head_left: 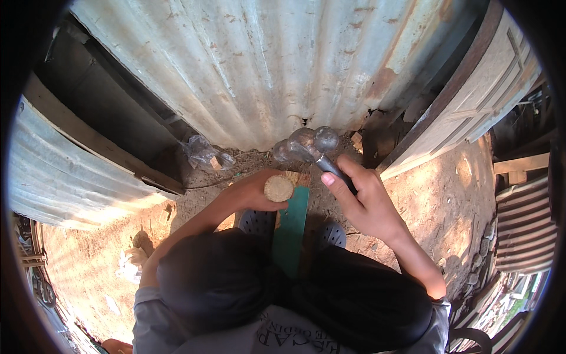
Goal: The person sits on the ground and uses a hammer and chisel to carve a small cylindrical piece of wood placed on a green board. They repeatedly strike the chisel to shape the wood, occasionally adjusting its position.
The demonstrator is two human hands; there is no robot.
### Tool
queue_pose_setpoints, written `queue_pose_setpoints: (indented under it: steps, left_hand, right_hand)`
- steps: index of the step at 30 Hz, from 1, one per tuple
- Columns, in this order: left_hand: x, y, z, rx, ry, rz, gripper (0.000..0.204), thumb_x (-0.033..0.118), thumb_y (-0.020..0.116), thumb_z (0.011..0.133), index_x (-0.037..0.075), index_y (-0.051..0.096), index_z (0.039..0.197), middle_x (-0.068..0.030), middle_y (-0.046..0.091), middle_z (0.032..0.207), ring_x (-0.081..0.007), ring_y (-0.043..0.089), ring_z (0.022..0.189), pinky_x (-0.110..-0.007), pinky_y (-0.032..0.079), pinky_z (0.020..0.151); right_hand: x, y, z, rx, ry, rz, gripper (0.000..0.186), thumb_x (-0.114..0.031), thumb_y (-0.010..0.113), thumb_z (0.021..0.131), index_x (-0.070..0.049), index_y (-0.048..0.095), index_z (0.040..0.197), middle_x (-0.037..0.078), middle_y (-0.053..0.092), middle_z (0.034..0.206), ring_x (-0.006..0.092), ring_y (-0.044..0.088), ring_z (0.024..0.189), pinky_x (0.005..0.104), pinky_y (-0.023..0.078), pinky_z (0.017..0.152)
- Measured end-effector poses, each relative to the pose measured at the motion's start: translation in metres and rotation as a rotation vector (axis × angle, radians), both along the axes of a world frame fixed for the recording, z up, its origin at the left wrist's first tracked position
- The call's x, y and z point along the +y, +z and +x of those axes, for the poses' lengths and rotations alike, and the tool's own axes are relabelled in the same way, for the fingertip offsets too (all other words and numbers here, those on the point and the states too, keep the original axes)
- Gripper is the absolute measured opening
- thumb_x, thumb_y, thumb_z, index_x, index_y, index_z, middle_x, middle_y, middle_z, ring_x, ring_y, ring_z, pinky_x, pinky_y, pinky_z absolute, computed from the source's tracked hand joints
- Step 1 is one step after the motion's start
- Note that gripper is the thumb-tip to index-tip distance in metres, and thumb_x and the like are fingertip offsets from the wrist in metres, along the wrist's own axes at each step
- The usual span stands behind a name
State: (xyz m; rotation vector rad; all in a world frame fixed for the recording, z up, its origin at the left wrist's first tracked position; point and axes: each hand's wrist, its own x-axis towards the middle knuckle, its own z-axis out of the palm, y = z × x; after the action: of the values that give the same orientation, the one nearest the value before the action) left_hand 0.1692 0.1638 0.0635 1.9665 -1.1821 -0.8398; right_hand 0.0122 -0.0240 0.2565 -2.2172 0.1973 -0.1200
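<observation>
Corrugated sheet (253,65): rusty metal wall, fills the upper middle of the view; its lower edge meets the dirt just beyond the hammer head.
Second sheet (65,171): more corrugated metal at the left, lying along a timber board (88,138).
Door panel (471,100): pale, panelled, leaning at the upper right — its bottom edge rests on the ground.
Ground (448,200): dry packed earth, sunlit at right and lower left, littered with small wood chips.
Person: squatting, dark trousers, grey shirt; both knees frame the work, dark perforated sandals (257,221) on the dirt.
Green plank (290,227): narrow painted board running between the feet, far end toward the metal wall.
Plastic scrap (203,152): crumpled clear bag on the dirt at the foot of the wall, left of the hammer.
Hammer (303,144): ball-peen type, steel head raised above the far end of the plank, blurred; dark handle slants down to the right.
Right hand (365,200): fingers wrapped tight around the hammer handle, thumb laid along it.
Left hand (253,190): closed round a wooden peg, steadying it on the plank's left edge.
Wooden peg (278,189): short round dowel, upright, pale cut end facing the camera — just below and left of the hammer head, not touching it.
</observation>
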Motion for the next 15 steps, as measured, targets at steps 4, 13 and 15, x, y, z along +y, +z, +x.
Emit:
queue_pose_setpoints:
  steps: [4,13,15]
  left_hand:
    - [0.002,-0.010,0.001,-0.033,0.007,-0.039,0.073,0.042,0.079,0.065,0.005,0.053,0.122,-0.0163,0.056,0.120,-0.0297,0.054,0.114,-0.036,0.043,0.098]
    - [-0.005,0.011,-0.007,-0.036,-0.069,-0.046,0.069,0.042,0.079,0.066,0.005,0.055,0.119,-0.0164,0.056,0.120,-0.0315,0.055,0.112,-0.038,0.044,0.096]
    - [-0.005,0.011,-0.010,-0.040,-0.012,-0.075,0.045,0.032,0.079,0.068,0.011,0.061,0.104,-0.0088,0.061,0.108,-0.0266,0.058,0.103,-0.037,0.045,0.091]
  right_hand:
    - [0.001,-0.004,-0.001,-0.019,-0.004,-0.002,0.029,-0.026,0.057,0.094,0.001,0.053,0.087,0.020,0.053,0.060,0.0357,0.055,0.053,0.0400,0.040,0.051]
    - [0.006,0.008,-0.002,-0.016,-0.020,0.051,0.027,-0.024,0.055,0.095,0.001,0.052,0.088,0.019,0.051,0.062,0.0351,0.051,0.054,0.0391,0.040,0.052]
    - [0.008,0.020,-0.005,0.000,-0.069,0.093,0.024,-0.023,0.054,0.095,0.001,0.052,0.092,0.019,0.052,0.063,0.0356,0.050,0.054,0.0388,0.041,0.052]
